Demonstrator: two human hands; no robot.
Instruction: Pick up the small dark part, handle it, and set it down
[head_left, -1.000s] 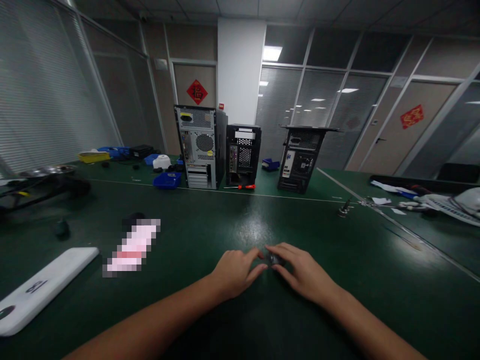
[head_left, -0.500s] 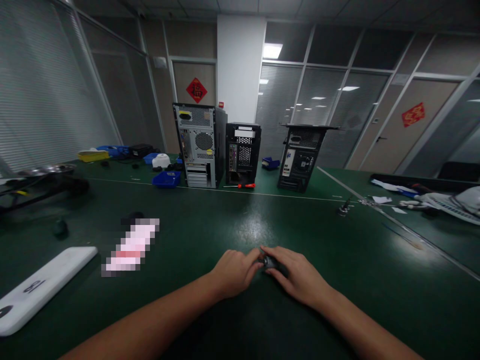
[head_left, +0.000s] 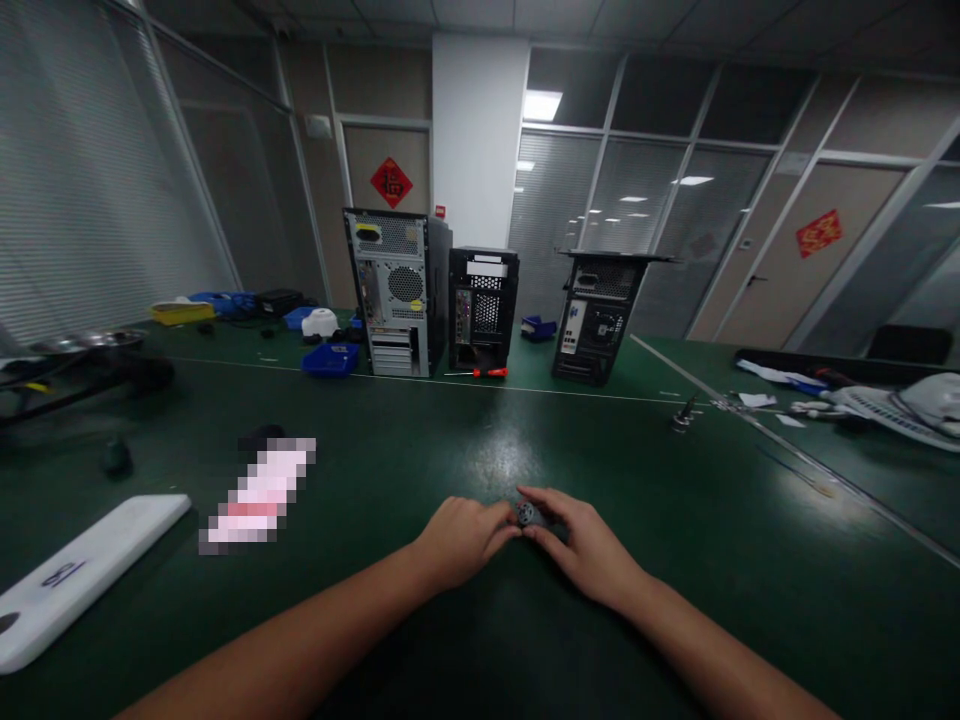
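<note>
A small grey cylindrical part (head_left: 527, 514) with a round, slotted end face is between my two hands, low over the table. My right hand (head_left: 585, 545) grips it from the right, thumb below and fingers above, and covers its far end. On the other side, my left hand (head_left: 459, 543) is closed, thumb and fingertips pinched together against the left edge of the part. Whatever lies inside that pinch is too small to make out.
Three computer cases (head_left: 401, 290) stand at the back, with a red-handled screwdriver (head_left: 487, 373) and a blue tray (head_left: 330, 360) before them. To the left lies a white slab (head_left: 94, 570) marked 18, near a blurred-out pink item (head_left: 259, 495). A metal strip (head_left: 795, 455) crosses the right side.
The grey part has turned so that its slotted end faces me more. My right fingers have shifted on it. The view has moved slightly.
</note>
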